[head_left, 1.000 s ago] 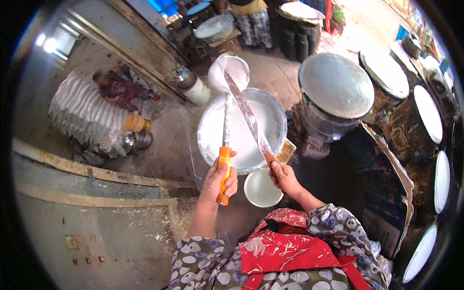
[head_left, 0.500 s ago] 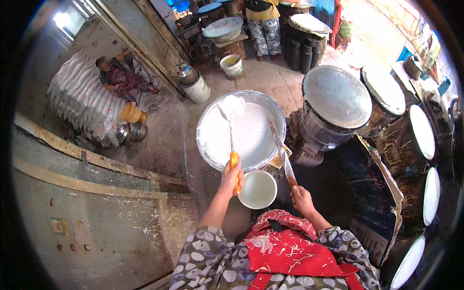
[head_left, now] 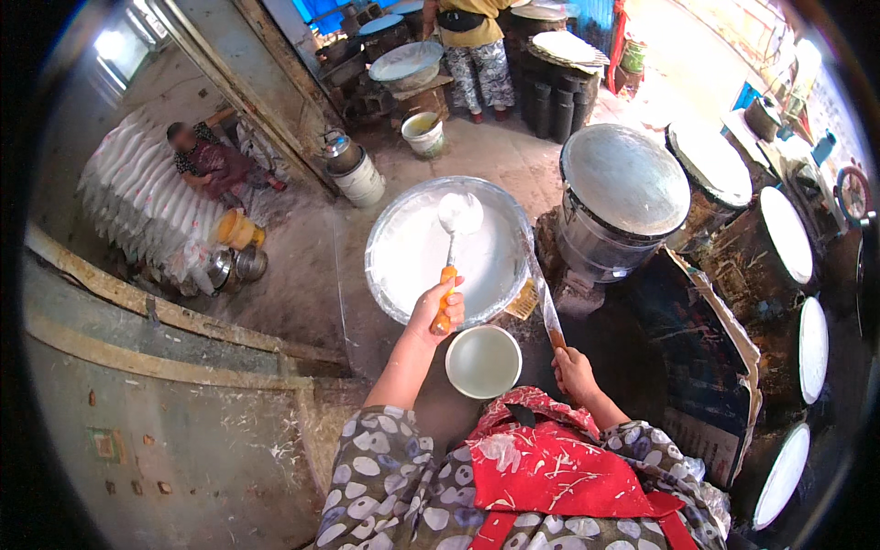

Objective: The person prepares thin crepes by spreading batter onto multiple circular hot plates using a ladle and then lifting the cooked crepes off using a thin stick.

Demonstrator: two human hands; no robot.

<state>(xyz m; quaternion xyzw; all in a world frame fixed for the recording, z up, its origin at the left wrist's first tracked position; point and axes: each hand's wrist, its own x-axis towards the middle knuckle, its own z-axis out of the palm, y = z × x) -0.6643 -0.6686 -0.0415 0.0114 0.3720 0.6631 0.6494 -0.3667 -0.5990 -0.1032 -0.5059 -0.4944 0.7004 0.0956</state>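
A worn, timber-edged partition [head_left: 247, 69] splits the room from a side area, where white sacks [head_left: 142, 188] lie stacked to the partition's left and a bright light [head_left: 110, 44] glares farther left. Nearer the camera than the partition, a scuffed grey wall [head_left: 211, 431] shows white streaks and small brown marks. Right of the partition stretches a dusty brown floor [head_left: 504, 156]; well to its right, past blue sheeting [head_left: 600, 26], daylight floods a wide opening [head_left: 687, 78].
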